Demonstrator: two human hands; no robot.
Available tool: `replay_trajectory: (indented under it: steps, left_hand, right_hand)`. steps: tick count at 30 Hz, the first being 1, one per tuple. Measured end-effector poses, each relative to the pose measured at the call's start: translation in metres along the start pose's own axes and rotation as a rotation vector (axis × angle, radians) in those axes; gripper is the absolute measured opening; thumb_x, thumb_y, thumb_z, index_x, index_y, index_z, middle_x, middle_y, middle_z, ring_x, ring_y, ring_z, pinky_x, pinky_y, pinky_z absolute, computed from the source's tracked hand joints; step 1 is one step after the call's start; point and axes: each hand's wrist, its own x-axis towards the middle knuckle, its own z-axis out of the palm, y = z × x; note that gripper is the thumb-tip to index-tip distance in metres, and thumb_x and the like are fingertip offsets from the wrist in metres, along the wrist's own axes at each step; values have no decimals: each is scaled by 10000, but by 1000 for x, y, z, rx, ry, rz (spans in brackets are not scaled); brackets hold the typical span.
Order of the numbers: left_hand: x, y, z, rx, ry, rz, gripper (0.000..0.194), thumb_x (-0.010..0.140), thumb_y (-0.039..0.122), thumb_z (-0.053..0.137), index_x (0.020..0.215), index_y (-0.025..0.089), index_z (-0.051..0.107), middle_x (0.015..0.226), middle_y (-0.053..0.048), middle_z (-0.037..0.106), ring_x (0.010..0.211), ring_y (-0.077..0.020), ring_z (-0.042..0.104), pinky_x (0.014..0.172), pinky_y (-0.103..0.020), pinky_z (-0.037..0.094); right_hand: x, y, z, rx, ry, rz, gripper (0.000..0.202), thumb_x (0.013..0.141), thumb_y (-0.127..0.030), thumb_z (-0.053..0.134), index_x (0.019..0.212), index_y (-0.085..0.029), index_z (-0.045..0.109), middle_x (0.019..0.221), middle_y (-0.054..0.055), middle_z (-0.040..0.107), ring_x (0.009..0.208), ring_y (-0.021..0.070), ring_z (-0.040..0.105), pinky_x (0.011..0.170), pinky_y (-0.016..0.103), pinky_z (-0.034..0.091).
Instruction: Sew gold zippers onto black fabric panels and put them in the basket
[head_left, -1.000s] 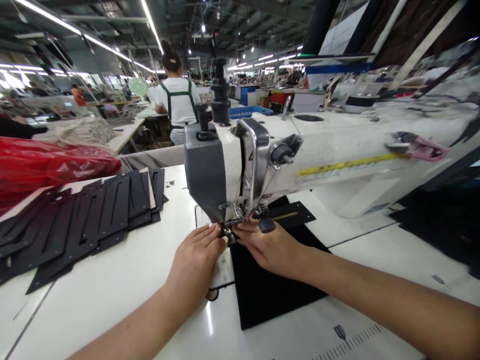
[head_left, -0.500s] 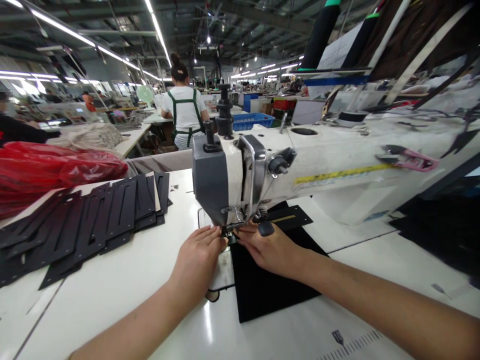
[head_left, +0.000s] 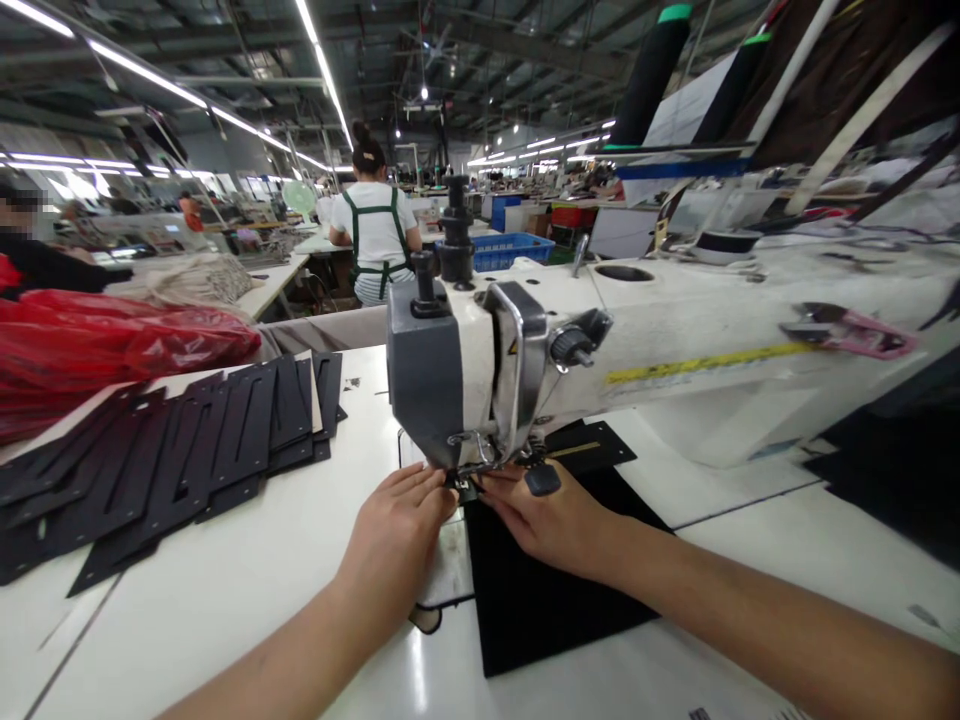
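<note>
A black fabric panel (head_left: 555, 590) lies on the white table under the head of a sewing machine (head_left: 424, 370). My left hand (head_left: 401, 525) is at the left of the needle area, fingers together, fingertips at the panel's edge by the presser foot. My right hand (head_left: 551, 515) rests on the panel just right of the foot, its fingers pressed together and partly hidden behind the machine's parts. What either hand pinches is too small to make out. Behind my right hand lies a black strip (head_left: 592, 447) with a yellowish line.
Overlapping black cut pieces (head_left: 180, 440) lie at the left, near a red plastic bag (head_left: 112, 345). Pink-handled snippers (head_left: 870, 333) rest on the machine arm. A blue basket (head_left: 514, 250) and a person with green straps (head_left: 375, 225) are beyond.
The camera view has shifted slightly, so the scene sits a little lower and the machine arm further right. Both hands keep nearly the same place at the machine foot.
</note>
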Motion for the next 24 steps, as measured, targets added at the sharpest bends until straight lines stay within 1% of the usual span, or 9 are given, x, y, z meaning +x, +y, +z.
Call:
replay_trajectory:
  steps: [4,7,13,15,17,20,22,24]
  left_hand:
    - [-4,1,-1,6,-11,2,182,857,108,433,834,142,610,931,-103,689,852,-216,660,827,-400,520]
    - [-6,2,0,-2,-1,10,167,856,111,447,830,134,610,936,-102,689,871,-221,656,835,-401,516]
    - [-5,2,1,-21,1,-53,172,863,127,454,819,156,617,926,-77,693,864,-206,655,851,-392,505]
    - [-5,1,-1,-45,11,-74,191,868,139,442,822,167,625,928,-72,693,872,-204,653,839,-388,509]
    - [-8,1,-5,-52,7,-109,205,868,144,429,876,174,632,963,-73,686,906,-208,643,836,-397,509]
    - [-15,9,-12,33,-57,-165,259,862,150,422,1053,165,596,1104,-104,632,1030,-238,587,881,-456,475]
    - [-21,21,-15,141,-122,-186,309,850,186,458,1143,157,553,1205,-135,567,1122,-280,520,910,-507,439]
    - [-27,37,-17,208,-193,-170,377,827,240,519,1196,162,521,1260,-157,515,1177,-323,459,919,-552,412]
  right_hand:
    - [-2,-2,-1,38,36,4,181,852,-117,427,870,-137,605,889,90,668,852,200,620,802,328,487]
    - [-3,-3,-1,41,21,14,193,849,-111,417,881,-142,605,900,92,667,866,205,619,810,337,487]
    - [-1,-4,1,34,-11,74,194,849,-125,418,878,-159,607,877,83,662,858,191,617,822,334,482]
    - [-1,-4,-1,-18,-21,112,189,846,-139,427,900,-151,608,873,90,660,849,205,615,843,375,475]
    - [-4,-4,-4,-67,-15,152,200,845,-145,425,924,-127,607,894,117,656,868,232,608,858,431,465]
    - [-19,-5,-10,-154,-27,193,258,862,-152,403,1031,-71,580,1059,188,615,1009,273,566,888,477,447]
    - [-36,-11,-14,-239,-29,208,322,877,-170,394,1139,-37,524,1183,217,547,1110,284,512,911,485,438]
    - [-56,-23,-17,-305,-10,209,373,884,-188,392,1215,-29,463,1244,214,503,1163,277,471,918,478,442]
